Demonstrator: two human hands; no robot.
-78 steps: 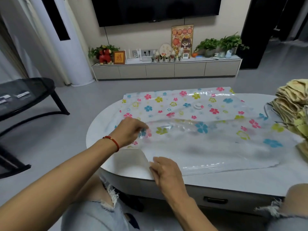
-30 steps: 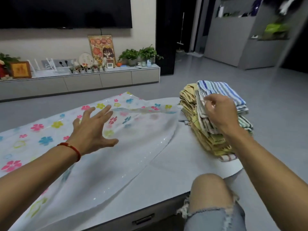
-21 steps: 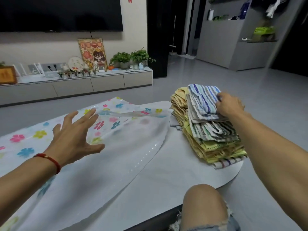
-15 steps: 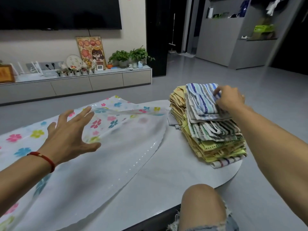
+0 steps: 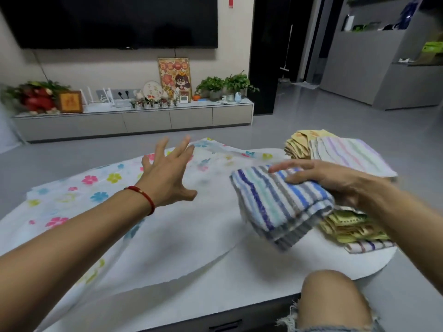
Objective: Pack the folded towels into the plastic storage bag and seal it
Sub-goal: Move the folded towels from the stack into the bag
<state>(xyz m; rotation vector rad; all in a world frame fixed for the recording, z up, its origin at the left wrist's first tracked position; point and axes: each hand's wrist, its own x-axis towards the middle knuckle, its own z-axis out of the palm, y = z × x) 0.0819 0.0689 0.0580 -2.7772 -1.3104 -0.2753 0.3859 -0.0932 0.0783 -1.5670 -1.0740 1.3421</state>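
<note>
While the right hand (image 5: pixel 335 180) holds a folded blue striped towel (image 5: pixel 280 204) up in the air, the left hand (image 5: pixel 167 176) is spread wide over the plastic storage bag (image 5: pixel 100 195). The right hand's fingers lie on top of the towel and its thumb seems to be tucked under, though the towel hides that part. The towel hangs above the surface (image 5: pixel 251 279), between the bag and the towel pile (image 5: pixel 342 221). Its near edge droops down a little and looks blurry.

The left hand grasps nothing. Its fingers are straight and apart, and the thumb sticks out to the side. I cannot tell if the hand touches the bag or just floats over it. A red string bracelet (image 5: pixel 143 197) is on that wrist.

The bag lies flat on the surface, on the left side. It is see-through with pink, blue, yellow and green flowers on it. Its near edge curves across the middle of the surface.

The towel pile sits on the right end of the surface. A towel with soft pastel stripes (image 5: pixel 350 156) is on top, and yellow towels are under it.

A bare knee (image 5: pixel 333 303) in torn jeans shows at the bottom. Far back, a long low cabinet (image 5: pixel 134 121) stands by the wall with plants and a picture on it, under a big dark TV (image 5: pixel 112 20).
</note>
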